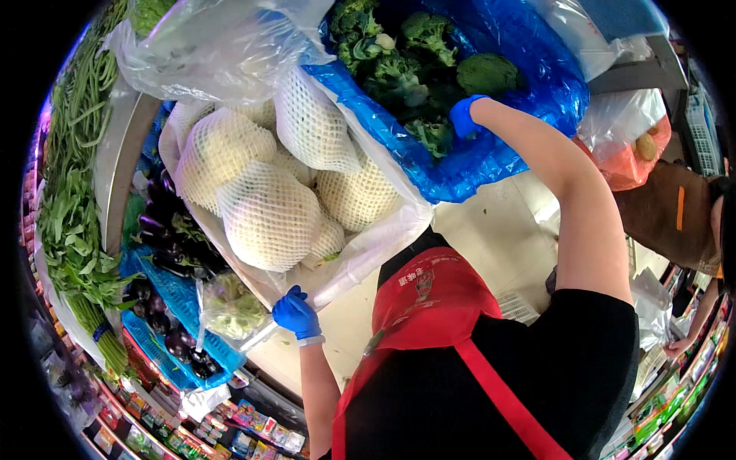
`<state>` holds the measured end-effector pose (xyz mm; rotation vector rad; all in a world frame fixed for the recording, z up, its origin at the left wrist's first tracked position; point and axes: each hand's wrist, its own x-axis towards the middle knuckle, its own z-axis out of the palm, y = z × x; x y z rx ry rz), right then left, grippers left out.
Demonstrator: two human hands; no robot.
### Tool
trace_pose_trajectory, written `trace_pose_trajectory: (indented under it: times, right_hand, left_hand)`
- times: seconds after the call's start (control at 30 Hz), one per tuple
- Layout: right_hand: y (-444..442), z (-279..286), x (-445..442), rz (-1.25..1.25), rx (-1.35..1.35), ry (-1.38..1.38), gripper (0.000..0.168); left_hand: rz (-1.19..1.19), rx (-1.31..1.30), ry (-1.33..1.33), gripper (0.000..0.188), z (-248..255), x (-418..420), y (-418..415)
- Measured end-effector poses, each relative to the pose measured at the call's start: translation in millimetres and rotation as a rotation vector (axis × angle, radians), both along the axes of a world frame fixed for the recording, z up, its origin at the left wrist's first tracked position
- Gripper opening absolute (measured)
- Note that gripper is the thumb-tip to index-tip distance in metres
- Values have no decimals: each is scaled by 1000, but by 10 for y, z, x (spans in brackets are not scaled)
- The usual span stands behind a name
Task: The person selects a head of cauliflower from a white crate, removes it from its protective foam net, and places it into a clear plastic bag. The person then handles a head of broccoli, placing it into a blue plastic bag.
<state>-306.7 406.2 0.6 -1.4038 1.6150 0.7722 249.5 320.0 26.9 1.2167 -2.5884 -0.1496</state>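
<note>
My right hand, in a blue glove, reaches into a crate lined with blue plastic film. It is beside broccoli heads, and its fingers are mostly hidden, so any hold cannot be seen. A rounder broccoli head lies just beyond it. Also gloved in blue, my left hand has curled fingers at the near corner of a white lined box; whether it grips the rim is unclear. Inside that box are several pale, round vegetables in white foam netting, perhaps cauliflowers.
Clear plastic film overhangs the white box. Eggplants, a bagged pale green vegetable and a blue basket are at left. Long beans and leafy greens lie farther left. Another person's hand shows at right.
</note>
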Motion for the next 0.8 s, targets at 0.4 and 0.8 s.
trace_pose_trajectory:
  times: [0.4, 0.8]
  right_hand:
    - [-258, -1080, 745, -473, -602, -209, 62]
    - [-276, -698, 636, -573, -271, -413, 39]
  left_hand:
    - [-15, -12, 28, 27, -17, 7, -9]
    - [-23, -27, 28, 20, 20, -8, -8]
